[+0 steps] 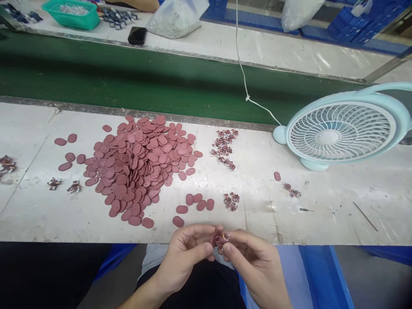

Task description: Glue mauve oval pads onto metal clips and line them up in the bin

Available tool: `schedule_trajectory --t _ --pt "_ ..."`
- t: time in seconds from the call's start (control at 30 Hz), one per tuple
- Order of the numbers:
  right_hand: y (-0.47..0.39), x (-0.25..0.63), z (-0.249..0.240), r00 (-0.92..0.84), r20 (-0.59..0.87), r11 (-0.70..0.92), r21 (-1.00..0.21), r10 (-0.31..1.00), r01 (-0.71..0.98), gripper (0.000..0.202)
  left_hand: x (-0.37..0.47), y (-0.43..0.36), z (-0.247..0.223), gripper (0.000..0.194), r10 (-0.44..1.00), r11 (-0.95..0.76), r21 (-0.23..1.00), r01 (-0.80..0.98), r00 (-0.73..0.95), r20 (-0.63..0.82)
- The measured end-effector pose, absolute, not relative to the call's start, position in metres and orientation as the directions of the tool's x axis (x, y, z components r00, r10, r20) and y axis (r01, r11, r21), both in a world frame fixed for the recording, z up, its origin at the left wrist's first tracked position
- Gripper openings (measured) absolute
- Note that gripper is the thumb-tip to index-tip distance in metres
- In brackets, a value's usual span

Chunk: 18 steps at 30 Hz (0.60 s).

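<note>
My left hand (182, 259) and my right hand (255, 264) meet at the table's front edge, fingers closed. Between the left thumb and fingers is a dark-red oval disc (213, 237), partly hidden. The right fingertips pinch a small brown-and-silver part (224, 237) against it; its exact shape is too small to make out. Just beyond my hands lie several loose oval discs (201, 205) and a small cluster of brown-and-silver parts (231, 201). A large heap of the same discs (135, 163) spreads to the left.
More small parts (225, 143) lie behind the cluster. A pale-blue fan (341, 128) stands at right, its white cord (243, 73) running upward. On the raised back shelf are a green basket (72, 19), a black phone (137, 35) and a clear bag (175, 21). A blue bin (325, 274) sits below.
</note>
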State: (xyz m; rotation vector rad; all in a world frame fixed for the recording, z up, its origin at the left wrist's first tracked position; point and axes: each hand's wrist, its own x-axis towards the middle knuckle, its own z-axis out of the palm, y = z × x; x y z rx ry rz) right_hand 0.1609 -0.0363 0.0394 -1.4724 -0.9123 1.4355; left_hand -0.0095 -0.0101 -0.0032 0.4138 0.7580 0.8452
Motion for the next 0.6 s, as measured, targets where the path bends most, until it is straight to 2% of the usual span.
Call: schedule_trajectory --t 0.3,0.5,0.6 --pt "-0.0330 0.1625 0.0410 0.036 -0.451 -0.448 -0.892 0.892 -0.055 0.017 -0.0076 -0.0115 -0.0067 0.010 0.760 0.650 0.585 -0.485 0.417 -0.499" --pt "-0.0329 0.1671 0.0458 0.009 -0.413 -0.412 -0.909 0.911 0.058 0.013 -0.0058 -0.0112 -0.0076 0.008 0.775 0.627 0.635 -0.451 0.439 -0.454" --pt "-0.0319 0.1669 0.0465 -0.021 -0.431 -0.430 -0.902 0.902 0.034 0.013 -0.0053 -0.0112 -0.0060 0.010 0.784 0.613 0.652 -0.446 0.442 -0.436"
